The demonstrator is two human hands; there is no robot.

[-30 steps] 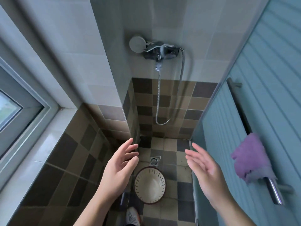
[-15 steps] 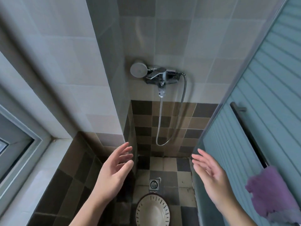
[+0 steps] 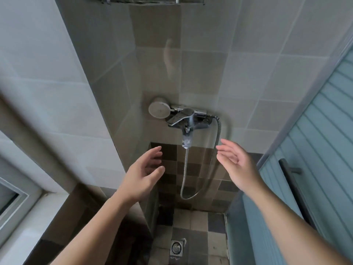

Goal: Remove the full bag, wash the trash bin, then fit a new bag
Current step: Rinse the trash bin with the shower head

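Both your hands have risen toward the chrome wall-mounted shower mixer tap (image 3: 188, 119), left hand (image 3: 142, 175) and right hand (image 3: 236, 165) open and empty; with the bin out of view, a blind turn could spray you.

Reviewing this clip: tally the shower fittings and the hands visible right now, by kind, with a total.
Hands: 2, left hand and right hand, both empty
Shower heads: 1, shower head
Mixer taps: 1, mixer tap
Hoses: 1, hose
Floor drains: 1, floor drain
Total: 6
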